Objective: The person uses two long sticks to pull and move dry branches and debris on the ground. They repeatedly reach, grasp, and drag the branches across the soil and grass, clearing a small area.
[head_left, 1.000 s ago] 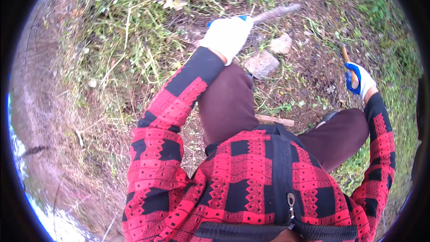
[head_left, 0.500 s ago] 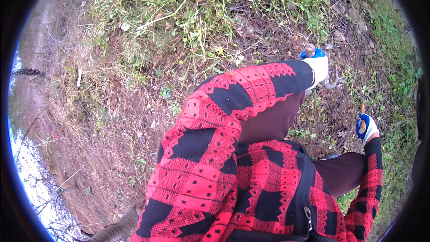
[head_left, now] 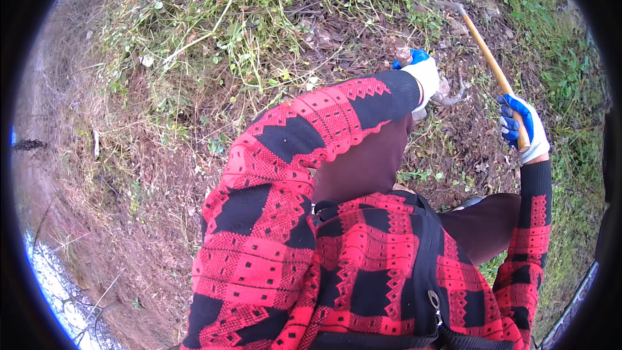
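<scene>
My left hand (head_left: 421,70), in a white and blue glove, is closed around a thick brown piece of wood (head_left: 403,58). A gnarled, forked woody part (head_left: 449,93) shows just past the glove; whether it is the same piece I cannot tell. To the right, my gloved right hand (head_left: 523,128) is wrapped round the lower end of a sickle's pale wooden handle (head_left: 487,54). The sickle points away from me, and its thin, dark curved blade (head_left: 448,5) is at the far end, beyond the left hand, above the leaf litter.
Cut green vines and weeds (head_left: 272,19) are heaped ahead. Dry grass and brown litter (head_left: 162,201) cover the slope at left, and low green growth (head_left: 564,58) lies along the right. My bent knees (head_left: 363,162) are close below the hands.
The right hand has moved forward and swung the sickle up, so its full handle and blade now show. The left hand keeps its grip on the wood. The whole view has shifted slightly.
</scene>
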`<action>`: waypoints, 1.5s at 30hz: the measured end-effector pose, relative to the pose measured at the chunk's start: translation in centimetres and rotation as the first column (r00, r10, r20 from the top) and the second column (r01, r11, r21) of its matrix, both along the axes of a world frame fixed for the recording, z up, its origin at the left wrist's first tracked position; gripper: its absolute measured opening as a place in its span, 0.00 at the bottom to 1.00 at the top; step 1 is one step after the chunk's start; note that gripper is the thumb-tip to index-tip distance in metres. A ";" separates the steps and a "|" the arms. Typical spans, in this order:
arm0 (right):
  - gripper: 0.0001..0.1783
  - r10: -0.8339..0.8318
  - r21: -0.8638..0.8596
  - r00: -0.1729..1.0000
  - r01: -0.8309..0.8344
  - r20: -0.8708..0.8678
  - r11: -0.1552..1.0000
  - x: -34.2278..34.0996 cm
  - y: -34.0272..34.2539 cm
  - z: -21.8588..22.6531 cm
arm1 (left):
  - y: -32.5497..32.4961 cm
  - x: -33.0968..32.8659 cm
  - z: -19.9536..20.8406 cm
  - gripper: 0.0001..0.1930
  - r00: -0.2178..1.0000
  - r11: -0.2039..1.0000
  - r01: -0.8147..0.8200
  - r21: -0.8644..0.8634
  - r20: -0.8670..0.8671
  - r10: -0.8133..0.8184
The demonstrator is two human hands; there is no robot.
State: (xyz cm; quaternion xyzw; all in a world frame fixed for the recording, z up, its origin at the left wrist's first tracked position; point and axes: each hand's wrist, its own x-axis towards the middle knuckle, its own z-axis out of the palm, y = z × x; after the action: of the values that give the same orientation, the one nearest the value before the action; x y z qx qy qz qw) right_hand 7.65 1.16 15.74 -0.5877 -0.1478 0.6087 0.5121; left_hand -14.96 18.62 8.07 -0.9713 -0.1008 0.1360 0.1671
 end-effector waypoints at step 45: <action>0.36 -0.190 0.253 0.167 -0.693 0.967 0.675 -17.6 19.6 8.8 | -0.7 0.9 -0.2 0.13 1.000 1.000 -0.004 -0.021 -0.031 0.003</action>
State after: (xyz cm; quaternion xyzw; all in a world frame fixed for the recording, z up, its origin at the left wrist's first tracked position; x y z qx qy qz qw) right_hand -9.92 20.80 24.59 -0.5625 -0.7431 0.0902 0.3511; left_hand -14.03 17.94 7.82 -0.9706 -0.0985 0.1523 0.1579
